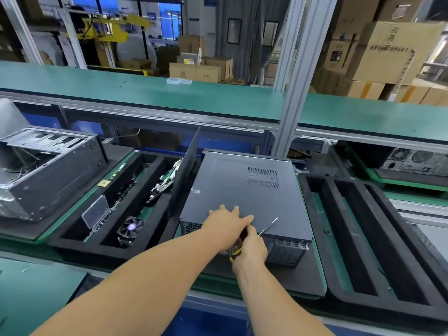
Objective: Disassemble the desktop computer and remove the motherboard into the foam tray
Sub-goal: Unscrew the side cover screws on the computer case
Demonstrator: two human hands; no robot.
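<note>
One closed desktop computer point(244, 190) lies on its side at the centre of the workbench, a dark grey sheet-metal box with a smooth matte panel facing up and one rectangular patch of perforated vent holes point(263, 177) toward 1 o'clock on that panel. Its rear end faces the person, showing slotted metal covers at the near right corner.

Two bare hands meet at the near edge of the case, at 6 o'clock. The left hand point(225, 226) lies flat on the top panel, fingers spread and straight, pressing on the metal. The right hand point(251, 251) is curled tight around a screwdriver point(266, 226) with a yellow-and-black handle; its thin bright steel shaft points up toward 1 o'clock across the panel's edge.

Two black foam trays flank the computer. The left foam tray point(155, 163), at 9 o'clock, has two long troughs holding one round-bladed cooling fan point(131, 227), one clear plastic lid point(95, 210) and circuit boards point(164, 181). The right foam tray point(332, 209), at 3 o'clock, has three long rectangular troughs with soft rounded rims. A loose dark metal side panel point(186, 170) stands upright between the left tray and the computer.

One opened case point(48, 170) sits at 9 to 10 o'clock, its bare silver frame exposed. Another computer point(417, 163) shows its perforated back at 2 o'clock. Brown cardboard boxes point(392, 49) are stacked beyond the green shelf point(145, 93).
</note>
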